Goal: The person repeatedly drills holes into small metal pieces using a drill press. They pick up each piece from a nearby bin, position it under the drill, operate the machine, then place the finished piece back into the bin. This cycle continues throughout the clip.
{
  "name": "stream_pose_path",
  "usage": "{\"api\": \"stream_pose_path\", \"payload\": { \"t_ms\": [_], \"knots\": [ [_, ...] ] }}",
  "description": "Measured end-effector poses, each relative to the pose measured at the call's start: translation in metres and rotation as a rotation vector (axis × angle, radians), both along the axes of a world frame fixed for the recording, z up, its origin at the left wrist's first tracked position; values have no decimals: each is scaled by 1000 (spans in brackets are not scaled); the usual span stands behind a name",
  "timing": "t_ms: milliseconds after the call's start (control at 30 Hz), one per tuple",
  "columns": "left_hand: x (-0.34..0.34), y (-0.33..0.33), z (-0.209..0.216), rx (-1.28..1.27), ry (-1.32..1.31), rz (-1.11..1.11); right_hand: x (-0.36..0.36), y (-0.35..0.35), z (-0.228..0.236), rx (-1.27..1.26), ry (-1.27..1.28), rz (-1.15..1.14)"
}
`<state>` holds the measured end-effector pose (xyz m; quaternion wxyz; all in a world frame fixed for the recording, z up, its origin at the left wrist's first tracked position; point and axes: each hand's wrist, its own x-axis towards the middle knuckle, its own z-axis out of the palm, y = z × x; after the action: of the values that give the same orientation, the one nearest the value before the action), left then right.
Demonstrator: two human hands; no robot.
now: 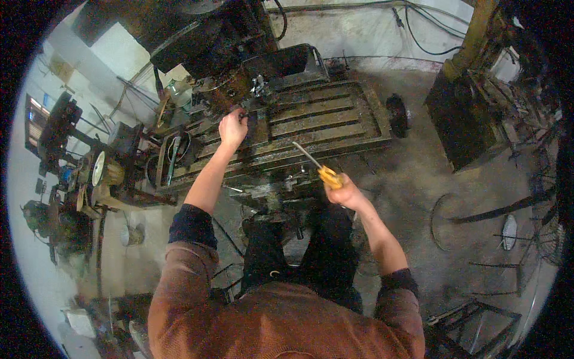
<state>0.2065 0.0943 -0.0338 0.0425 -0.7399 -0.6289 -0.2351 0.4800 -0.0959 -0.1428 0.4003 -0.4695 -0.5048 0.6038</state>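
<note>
My left hand (232, 128) reaches over the machine's slotted table (317, 116), its fingers closed at a dark part near the spindle head (230, 90). What they hold, if anything, is hidden by the fingers. Lower and to the right, my right hand (345, 192) is wrapped round a yellow air blow gun (330, 176). The gun's thin metal nozzle points up and left, over the front edge of the table, apart from my left hand.
Small shiny fittings (258, 85) sit beside the spindle head. A round holder with a teal-handled tool (173, 158) stands at the table's left end. A dark handwheel (397, 115) juts from the right end. A large dark cabinet (466, 119) stands at the right.
</note>
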Motion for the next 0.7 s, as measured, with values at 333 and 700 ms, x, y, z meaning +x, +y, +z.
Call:
{"api": "stream_pose_path", "payload": {
  "t_ms": [333, 700],
  "knots": [
    [-5, 8, -4, 16, -40, 90, -49, 56, -4, -45, 45, 23],
    [-14, 16, -11, -96, -149, 77, -29, 14, -4, 93, -1058, -356]
  ]
}}
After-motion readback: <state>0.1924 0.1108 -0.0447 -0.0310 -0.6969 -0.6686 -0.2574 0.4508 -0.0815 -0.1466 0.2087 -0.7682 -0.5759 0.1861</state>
